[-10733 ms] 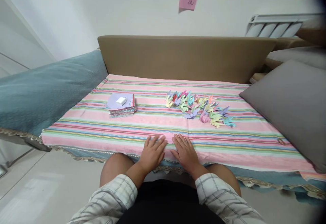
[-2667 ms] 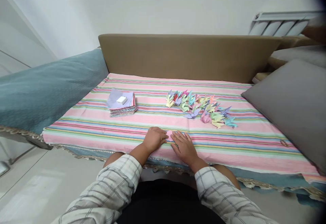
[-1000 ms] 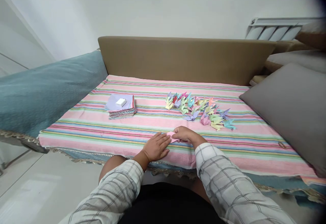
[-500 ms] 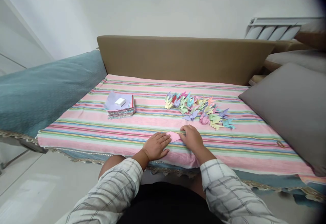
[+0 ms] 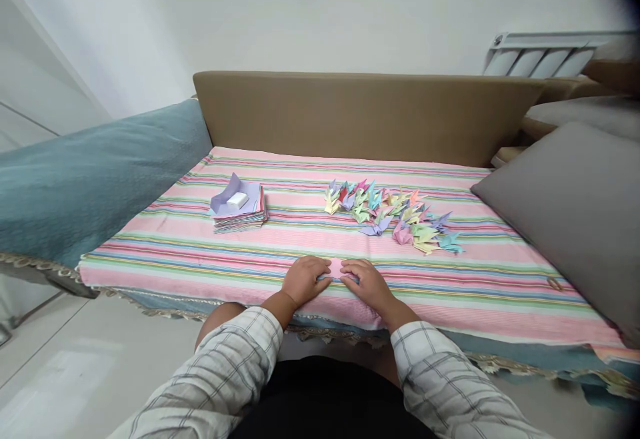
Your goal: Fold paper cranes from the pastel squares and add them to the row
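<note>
A small piece of folded pink paper (image 5: 335, 268) lies at the front of the striped cloth (image 5: 200, 269). My left hand (image 5: 306, 280) grips its left side, fingers curled over the edge with the thumb below. From the other side my right hand (image 5: 367, 283) pinches the paper between fingers and thumb. Most of the paper is hidden under my fingers. Beyond my hands, slightly to the right, sits a cluster of folded paper cranes (image 5: 385, 209) in many colours.
A stack of coloured paper (image 5: 240, 221) stands on the left, a white block (image 5: 237, 200) on its lifted purple top sheet. A grey cushion (image 5: 560, 206) lies right, near a small brownish loop (image 5: 555, 284). The brown backrest (image 5: 350, 116) runs behind.
My right hand has come down and closer to my left, and both now grip the pink paper's sides. The purple sheet on the stack has curled up at its left side.
</note>
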The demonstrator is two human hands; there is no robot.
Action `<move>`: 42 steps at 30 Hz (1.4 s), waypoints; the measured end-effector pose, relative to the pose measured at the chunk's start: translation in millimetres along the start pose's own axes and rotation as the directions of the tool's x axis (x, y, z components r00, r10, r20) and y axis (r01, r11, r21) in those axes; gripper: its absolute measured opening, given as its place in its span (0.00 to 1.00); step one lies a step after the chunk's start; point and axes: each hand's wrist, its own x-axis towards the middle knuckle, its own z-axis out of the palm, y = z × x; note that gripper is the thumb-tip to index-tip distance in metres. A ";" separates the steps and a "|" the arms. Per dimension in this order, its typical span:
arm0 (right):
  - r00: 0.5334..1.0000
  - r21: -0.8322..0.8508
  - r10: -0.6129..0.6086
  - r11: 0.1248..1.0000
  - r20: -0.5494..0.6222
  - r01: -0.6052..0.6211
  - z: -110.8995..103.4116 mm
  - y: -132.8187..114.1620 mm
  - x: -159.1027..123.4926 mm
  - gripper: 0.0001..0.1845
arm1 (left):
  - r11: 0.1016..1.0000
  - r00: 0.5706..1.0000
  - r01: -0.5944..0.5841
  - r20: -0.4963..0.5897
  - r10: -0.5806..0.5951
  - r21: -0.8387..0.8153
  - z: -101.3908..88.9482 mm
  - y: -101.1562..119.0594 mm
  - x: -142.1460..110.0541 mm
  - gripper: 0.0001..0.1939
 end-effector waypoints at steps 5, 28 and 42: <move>1.000 -0.001 -0.015 1.000 -0.024 0.015 1.6 -2.1 0.0 0.08 | 0.999 0.999 0.030 -0.026 -0.030 -0.013 4.0 -0.5 2.4 0.08; 0.988 0.081 0.125 0.990 -0.088 -0.118 8.9 -8.1 10.2 0.10 | 0.972 0.972 0.235 -0.014 -0.235 -0.020 5.1 11.9 13.7 0.06; 0.984 -0.014 0.138 0.990 -0.112 -0.140 18.4 -2.7 13.4 0.10 | 0.926 0.926 0.373 -0.031 -0.375 -0.061 6.3 14.6 18.9 0.06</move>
